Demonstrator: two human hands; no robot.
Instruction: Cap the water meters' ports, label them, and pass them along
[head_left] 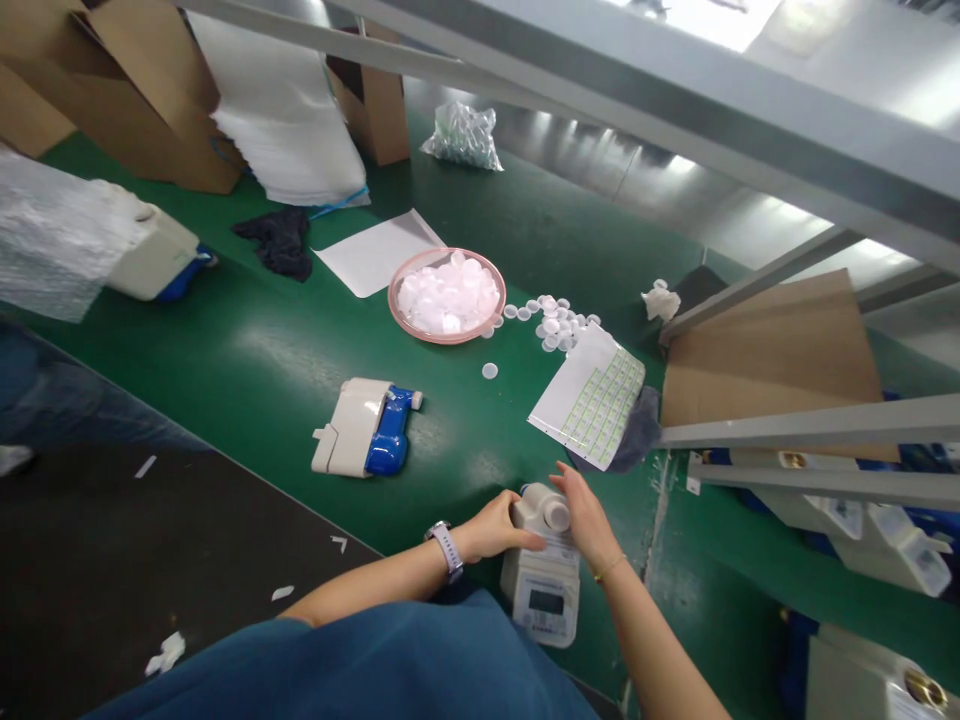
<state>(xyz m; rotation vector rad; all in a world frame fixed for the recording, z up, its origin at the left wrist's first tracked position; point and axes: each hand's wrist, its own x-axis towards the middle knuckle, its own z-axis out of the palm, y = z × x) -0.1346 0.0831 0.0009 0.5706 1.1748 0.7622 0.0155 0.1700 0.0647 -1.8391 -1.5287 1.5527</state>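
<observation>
The white meter [545, 567], its small dark display [546, 602] facing up, sits on the green surface [457, 420] between five and six o'clock in the view. The left hand [491, 528] holds its upper part from nine o'clock, fingers curled round that side (a pale-strapped watch [449, 550] circles the wrist). The right hand [589, 520] lies against the round cap [556, 515] from three o'clock, fingers fairly straight; its thumb is hidden, so I cannot tell whether it grips. From the meter, a sheet of green labels [602, 400] lies at one o'clock, loose translucent discs [551, 326] at twelve, a pink bowl [431, 337] heaped with more discs at eleven, and a cream-and-blue unit [351, 430] at ten.
</observation>
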